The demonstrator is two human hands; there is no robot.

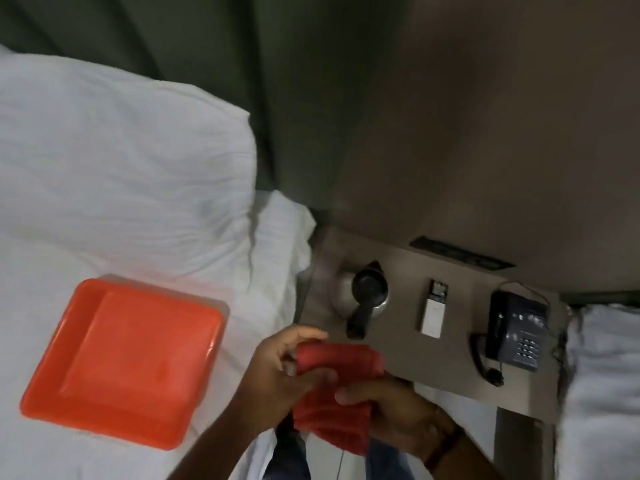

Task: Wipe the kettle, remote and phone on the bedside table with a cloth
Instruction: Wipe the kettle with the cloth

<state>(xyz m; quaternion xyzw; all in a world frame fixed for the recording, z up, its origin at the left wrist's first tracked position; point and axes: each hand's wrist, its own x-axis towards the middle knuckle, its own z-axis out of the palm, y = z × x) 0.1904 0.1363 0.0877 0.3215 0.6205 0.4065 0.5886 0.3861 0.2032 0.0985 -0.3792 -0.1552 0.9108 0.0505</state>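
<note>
Right now, seen from the head camera, both hands are busy with a red cloth point(334, 386) just off the near edge of the bedside table point(446, 362). The left hand point(284, 368) has its grip closed on the cloth's upper fold, thumb on top and fingers curled beneath. The right hand point(394, 407) is closed round the lower part, thumb pressed across the fabric, the rest of the cloth hanging down between the wrists. It looks bunched and ready, though not yet touching anything on the table.

On the table, three things stand in a row running left to right. The kettle point(362, 294) is nearest the bed, its dark handle pointing back toward the hands; the handle's end sits just beyond the cloth's top edge, near but apart. The remote point(433, 311) lies in the middle, long axis running away from the person, pale end nearer. The phone point(516, 330) is farthest right, well apart from both hands, its cord trailing over the front.

So the kettle lies straight ahead and slightly right of the left hand's grip, and I'd judge it the first target, a short reach forward. The right hand is the nearer one for the remote and phone.

An orange tray point(121, 362) rests on the white bed point(121, 185) to the left, out of the way.
</note>
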